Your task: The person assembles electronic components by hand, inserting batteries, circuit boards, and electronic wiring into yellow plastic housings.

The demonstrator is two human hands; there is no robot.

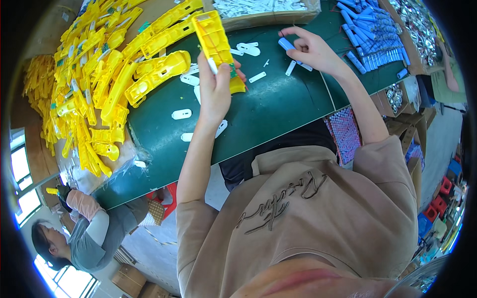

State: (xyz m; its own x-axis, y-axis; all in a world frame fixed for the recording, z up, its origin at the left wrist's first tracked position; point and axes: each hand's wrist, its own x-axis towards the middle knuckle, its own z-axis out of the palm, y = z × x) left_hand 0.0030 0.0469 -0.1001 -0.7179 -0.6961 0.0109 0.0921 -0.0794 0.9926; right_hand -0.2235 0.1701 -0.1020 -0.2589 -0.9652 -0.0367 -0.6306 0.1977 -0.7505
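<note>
My left hand (215,94) is wrapped around a yellow plastic casing (214,37) over the table. The casing's ribbed hollow inside faces up, with a small green part and a white piece near my thumb. To the right, my right hand (316,53) pinches a blue cylindrical battery (286,44) between thumb and fingers, and a thin dark wire shows near its end. Under and beside that hand lie white oblong plates, one of them a small white plate (290,68). A white slotted plate (181,114) rests left of my left forearm.
Yellow casings (94,74) form a large heap at the left. Blue batteries (375,37) with wires lie at the far right of the green table (278,114). A box of white parts (263,7) stands at the back. Another person (84,233) works at lower left.
</note>
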